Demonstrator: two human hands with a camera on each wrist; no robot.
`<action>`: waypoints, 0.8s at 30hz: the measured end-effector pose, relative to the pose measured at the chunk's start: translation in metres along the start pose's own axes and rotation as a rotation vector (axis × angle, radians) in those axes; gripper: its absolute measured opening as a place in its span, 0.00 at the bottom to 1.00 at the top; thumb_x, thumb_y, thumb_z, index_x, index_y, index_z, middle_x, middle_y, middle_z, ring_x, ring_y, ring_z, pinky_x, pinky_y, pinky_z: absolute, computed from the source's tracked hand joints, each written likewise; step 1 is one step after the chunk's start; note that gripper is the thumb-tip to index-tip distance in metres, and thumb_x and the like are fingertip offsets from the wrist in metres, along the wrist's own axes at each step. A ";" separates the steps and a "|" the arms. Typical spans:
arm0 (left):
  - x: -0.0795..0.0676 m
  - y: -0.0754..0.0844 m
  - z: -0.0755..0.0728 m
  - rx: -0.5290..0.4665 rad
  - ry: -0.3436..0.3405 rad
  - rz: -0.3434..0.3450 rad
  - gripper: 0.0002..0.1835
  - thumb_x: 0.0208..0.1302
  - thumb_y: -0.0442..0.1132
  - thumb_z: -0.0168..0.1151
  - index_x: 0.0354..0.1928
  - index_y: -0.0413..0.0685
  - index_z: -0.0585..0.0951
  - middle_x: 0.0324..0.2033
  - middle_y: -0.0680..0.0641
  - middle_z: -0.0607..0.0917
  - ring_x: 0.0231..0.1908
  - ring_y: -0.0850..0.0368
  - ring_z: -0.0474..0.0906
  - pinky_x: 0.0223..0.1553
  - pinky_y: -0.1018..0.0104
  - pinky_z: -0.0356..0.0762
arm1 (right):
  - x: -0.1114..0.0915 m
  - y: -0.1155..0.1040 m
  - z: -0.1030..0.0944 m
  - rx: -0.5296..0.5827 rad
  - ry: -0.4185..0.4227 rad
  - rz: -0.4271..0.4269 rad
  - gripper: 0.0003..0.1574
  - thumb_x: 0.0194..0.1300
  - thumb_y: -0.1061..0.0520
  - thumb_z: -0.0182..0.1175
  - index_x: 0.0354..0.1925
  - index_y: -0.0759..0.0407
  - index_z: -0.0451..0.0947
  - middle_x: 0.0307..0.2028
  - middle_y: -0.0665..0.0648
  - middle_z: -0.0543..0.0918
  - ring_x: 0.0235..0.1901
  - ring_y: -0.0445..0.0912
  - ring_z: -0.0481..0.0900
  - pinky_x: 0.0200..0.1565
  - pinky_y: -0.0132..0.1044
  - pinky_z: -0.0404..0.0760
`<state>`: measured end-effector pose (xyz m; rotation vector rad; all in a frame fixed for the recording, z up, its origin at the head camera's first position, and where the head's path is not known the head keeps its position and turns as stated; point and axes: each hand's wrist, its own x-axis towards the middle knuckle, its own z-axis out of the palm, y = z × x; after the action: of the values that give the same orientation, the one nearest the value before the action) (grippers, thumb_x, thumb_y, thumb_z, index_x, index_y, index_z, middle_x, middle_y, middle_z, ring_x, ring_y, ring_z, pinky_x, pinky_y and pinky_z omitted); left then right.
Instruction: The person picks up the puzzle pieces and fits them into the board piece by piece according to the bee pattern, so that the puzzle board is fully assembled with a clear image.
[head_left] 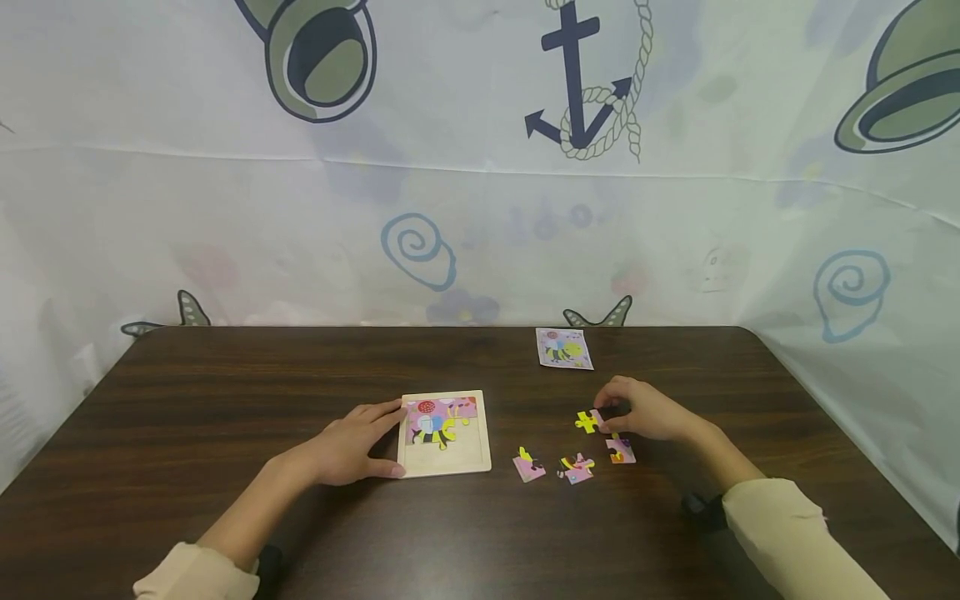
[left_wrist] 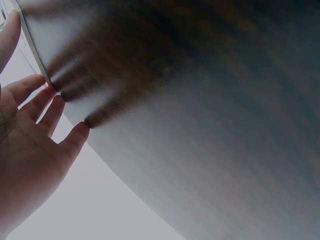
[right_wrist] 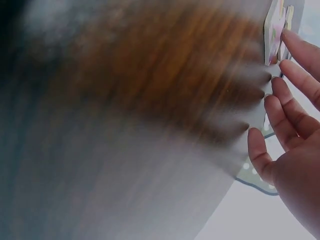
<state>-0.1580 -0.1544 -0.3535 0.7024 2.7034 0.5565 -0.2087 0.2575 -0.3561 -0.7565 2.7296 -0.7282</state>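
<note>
A square wooden puzzle tray [head_left: 444, 469] lies on the table, its upper part filled with joined pieces of a bee picture. My left hand [head_left: 348, 444] rests at the tray's left edge, fingertips by the upper corner and thumb by the lower one, fingers fairly straight. To the right, my right hand [head_left: 643, 410] pinches a yellow and pink puzzle piece [head_left: 588, 421] between thumb and fingers, low over the table. Close by lie a pink piece with an orange patch [head_left: 621, 451], a pink and yellow piece [head_left: 577, 469] and a pink corner piece [head_left: 529, 465].
A printed picture card [head_left: 564, 348] of the bee lies near the back of the dark wooden table [head_left: 262, 375]. Behind the table hangs a white patterned cloth [head_left: 480, 242]. Dark bands show at both wrists below the light sleeves [head_left: 787, 533].
</note>
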 end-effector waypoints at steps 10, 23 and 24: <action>0.000 0.000 0.000 0.006 0.002 0.003 0.44 0.51 0.55 0.65 0.66 0.40 0.61 0.66 0.38 0.58 0.62 0.39 0.55 0.54 0.36 0.56 | 0.001 0.002 0.000 0.002 -0.011 0.030 0.12 0.55 0.58 0.66 0.38 0.58 0.78 0.38 0.52 0.75 0.41 0.49 0.72 0.46 0.48 0.72; 0.000 0.000 0.000 0.006 0.001 0.006 0.44 0.52 0.55 0.64 0.66 0.40 0.61 0.65 0.38 0.59 0.62 0.39 0.55 0.53 0.36 0.56 | 0.001 0.003 0.000 -0.015 -0.006 0.015 0.12 0.55 0.56 0.66 0.38 0.57 0.78 0.37 0.52 0.74 0.40 0.49 0.72 0.46 0.48 0.72; 0.000 0.000 0.000 0.007 0.001 0.007 0.44 0.52 0.55 0.64 0.66 0.40 0.61 0.65 0.38 0.59 0.62 0.39 0.55 0.53 0.36 0.56 | 0.001 0.003 0.000 -0.017 -0.005 0.014 0.11 0.55 0.56 0.66 0.38 0.57 0.78 0.37 0.52 0.74 0.40 0.49 0.72 0.46 0.47 0.72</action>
<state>-0.1576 -0.1543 -0.3538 0.7137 2.7059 0.5491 -0.2108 0.2593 -0.3581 -0.7405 2.7373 -0.7001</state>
